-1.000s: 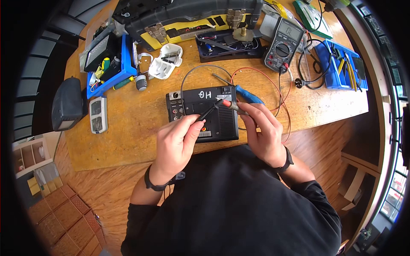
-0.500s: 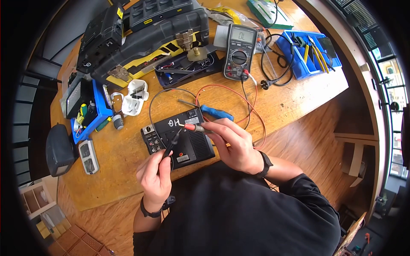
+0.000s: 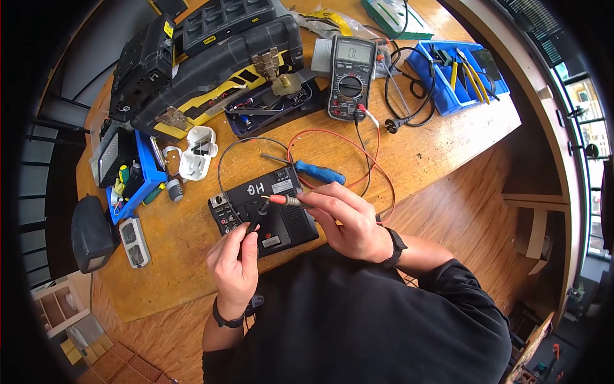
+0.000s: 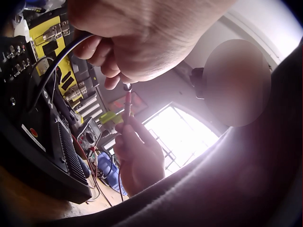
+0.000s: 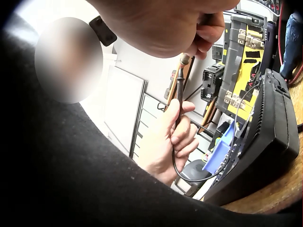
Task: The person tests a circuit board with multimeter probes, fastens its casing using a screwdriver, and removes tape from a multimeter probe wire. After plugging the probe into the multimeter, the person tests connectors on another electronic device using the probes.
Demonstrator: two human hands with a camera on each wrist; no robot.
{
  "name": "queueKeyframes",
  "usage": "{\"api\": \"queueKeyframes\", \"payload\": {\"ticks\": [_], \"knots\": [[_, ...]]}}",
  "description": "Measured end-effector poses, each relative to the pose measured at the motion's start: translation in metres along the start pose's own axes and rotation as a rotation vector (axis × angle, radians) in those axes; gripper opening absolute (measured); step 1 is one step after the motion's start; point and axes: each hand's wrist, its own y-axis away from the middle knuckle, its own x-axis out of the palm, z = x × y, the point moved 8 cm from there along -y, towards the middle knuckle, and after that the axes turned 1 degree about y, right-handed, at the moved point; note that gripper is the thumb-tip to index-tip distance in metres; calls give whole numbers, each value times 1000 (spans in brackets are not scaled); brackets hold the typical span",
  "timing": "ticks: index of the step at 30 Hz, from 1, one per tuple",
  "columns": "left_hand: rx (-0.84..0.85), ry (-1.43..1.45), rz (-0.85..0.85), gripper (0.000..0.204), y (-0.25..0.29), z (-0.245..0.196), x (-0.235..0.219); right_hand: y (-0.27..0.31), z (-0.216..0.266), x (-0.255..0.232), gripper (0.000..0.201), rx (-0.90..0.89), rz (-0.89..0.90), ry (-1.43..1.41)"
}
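Observation:
My left hand (image 3: 233,269) pinches a slim black test probe (image 3: 255,221), its cable looping up past the ports of a black electronic device (image 3: 281,229). In my right hand (image 3: 350,223) is a red test probe (image 3: 279,200) with a grey grip, held between thumb and fingers. The red probe's bare metal tip points left, right at the black probe's upper end. Both probes are above the device, which lies with its ports and vents up, marked "HQ". The right wrist view shows the black probe (image 5: 180,84) upright. Behind stands a multimeter (image 3: 351,85) reading "OL".
A blue-handled screwdriver (image 3: 321,173) lies behind the device, near the looping red lead (image 3: 384,171). A toolbox (image 3: 217,96) fills the back left. Blue bins stand left (image 3: 146,168) and right (image 3: 441,96). A white case (image 3: 198,153) and black tray (image 3: 240,128) sit between.
The head view has turned, so the bench and device sit further left. Half a second ago the red probe's tip showed slightly above the black probe; now it is closer to its end.

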Motion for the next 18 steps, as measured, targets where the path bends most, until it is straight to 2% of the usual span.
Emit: {"api": "queueKeyframes", "payload": {"ticks": [4, 5, 7, 9, 11, 13, 14, 18], "knots": [[-32, 10, -19, 17, 0, 2, -1, -10, -10, -10, 34, 30, 0, -11], [-29, 12, -17, 17, 1, 5, -1, -19, -18, -21, 31, 84, -58, 38], [-88, 37, -12, 17, 6, 18, -3, -39, -50, -40, 30, 277, -20, 304], [-100, 39, -14, 18, 8, 21, -4, -62, -81, -69, 28, 135, -149, 558], [-156, 22, 9, 18, 10, 26, -2, -90, -105, -88, 16, 120, -129, 677], [-130, 30, -16, 19, 10, 24, -1, -102, -134, -91, 18, 80, -99, 758], [-108, 37, -38, 20, 10, 22, -2, -105, -140, -88, 19, 44, -65, 835], [-113, 42, -56, 20, 12, 22, -3, -110, -145, -81, 21, 35, 20, 833]]}}
